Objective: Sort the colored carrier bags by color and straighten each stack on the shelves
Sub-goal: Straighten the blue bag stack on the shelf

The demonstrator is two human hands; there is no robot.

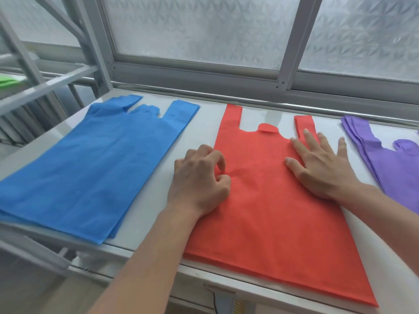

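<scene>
I see the red bag stack nearest, lying flat at the front of the white shelf. My left hand rests on its left edge, fingers curled and pinching a bit of red fabric. My right hand lies open and flat on the stack's upper right, holding nothing. To the left lies the blue bag stack, layers slightly fanned. The purple bag stack sits right. Behind is a frosted window.

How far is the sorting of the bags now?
Done: blue stack, red stack and purple stack lie separated by color. In hand: left hand pinches the red stack, right hand presses it flat. Left: blue stack's edges are fanned, not straightened.
</scene>
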